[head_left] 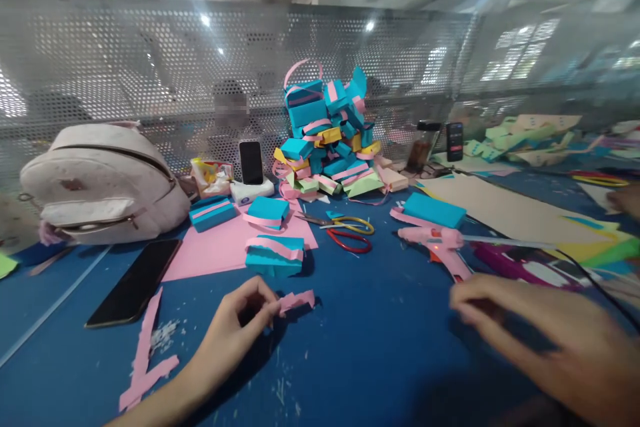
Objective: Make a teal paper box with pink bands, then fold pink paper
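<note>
My left hand (pixel 239 321) is closed in a pinch on one end of a short, wavy-edged pink paper strip (pixel 299 301), just above the blue table. At the right, my right hand (pixel 545 337) is curled and blurred, its fingertips by the lower end of a pink glue gun's (pixel 443 248) handle. Whether those fingers grip the handle is hard to see. Ahead of my left hand sits a blue paper box (pixel 273 263) with a pink strip across it. Another blue paper box (pixel 434 210) lies behind the glue gun.
Scissors (pixel 345 230) with red and yellow handles lie mid-table. At the left are a black phone (pixel 135 283), pink strips (pixel 145 347) and a pale backpack (pixel 105 183). A tall pile of paper boxes (pixel 325 133) stands behind. The gun's cord (pixel 600 280) trails right.
</note>
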Action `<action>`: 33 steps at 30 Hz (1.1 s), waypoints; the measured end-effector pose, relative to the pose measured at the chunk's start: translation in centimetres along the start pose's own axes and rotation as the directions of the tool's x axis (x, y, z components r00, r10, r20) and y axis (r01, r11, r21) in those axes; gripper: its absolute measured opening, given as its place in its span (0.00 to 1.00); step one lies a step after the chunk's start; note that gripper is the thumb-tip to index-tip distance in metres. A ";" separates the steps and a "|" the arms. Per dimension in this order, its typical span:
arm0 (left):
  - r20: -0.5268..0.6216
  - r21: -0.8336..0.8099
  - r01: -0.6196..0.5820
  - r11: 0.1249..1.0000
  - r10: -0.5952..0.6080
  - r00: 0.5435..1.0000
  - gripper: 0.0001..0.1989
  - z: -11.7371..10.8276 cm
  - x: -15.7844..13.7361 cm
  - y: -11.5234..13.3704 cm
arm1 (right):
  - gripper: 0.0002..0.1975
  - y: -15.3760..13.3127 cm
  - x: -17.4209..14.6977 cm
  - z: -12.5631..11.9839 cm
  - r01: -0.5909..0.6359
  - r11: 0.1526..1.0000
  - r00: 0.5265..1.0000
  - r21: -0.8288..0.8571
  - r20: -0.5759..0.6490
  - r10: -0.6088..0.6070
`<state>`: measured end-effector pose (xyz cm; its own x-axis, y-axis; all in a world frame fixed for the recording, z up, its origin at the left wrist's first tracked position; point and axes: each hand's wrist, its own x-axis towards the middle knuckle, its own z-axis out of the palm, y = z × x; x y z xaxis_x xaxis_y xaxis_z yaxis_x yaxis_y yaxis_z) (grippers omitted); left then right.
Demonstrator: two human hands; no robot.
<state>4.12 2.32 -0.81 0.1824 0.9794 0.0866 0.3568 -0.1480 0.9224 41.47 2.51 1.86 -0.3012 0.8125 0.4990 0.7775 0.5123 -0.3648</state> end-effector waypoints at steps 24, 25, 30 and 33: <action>0.117 -0.112 -0.033 0.993 0.046 0.992 0.14 -0.4 -0.2 0.2 | 0.13 -5.4 9.1 11.8 -0.141 0.640 0.691 0.755 0.538 -0.483; 0.125 -0.120 -0.035 0.992 0.050 0.991 0.14 -0.4 -0.1 0.2 | 0.12 -5.3 8.9 11.9 -0.140 0.632 0.688 0.762 0.534 -0.492; 0.147 -0.081 -0.061 0.995 0.073 0.986 0.12 -0.7 0.1 -0.4 | 0.10 -4.8 8.5 12.3 -0.123 0.620 0.693 0.775 0.514 -0.505; 0.138 -0.037 -0.046 0.998 0.051 0.989 0.11 -0.8 0.0 -0.8 | 0.09 -4.7 8.2 12.2 -0.247 0.578 0.730 0.778 0.542 -0.416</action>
<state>3.06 2.52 -1.23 0.3246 0.9424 0.0809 0.3135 -0.1879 0.9308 28.56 10.13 -1.94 -0.8424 0.5312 0.0904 0.0948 0.3113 -0.9456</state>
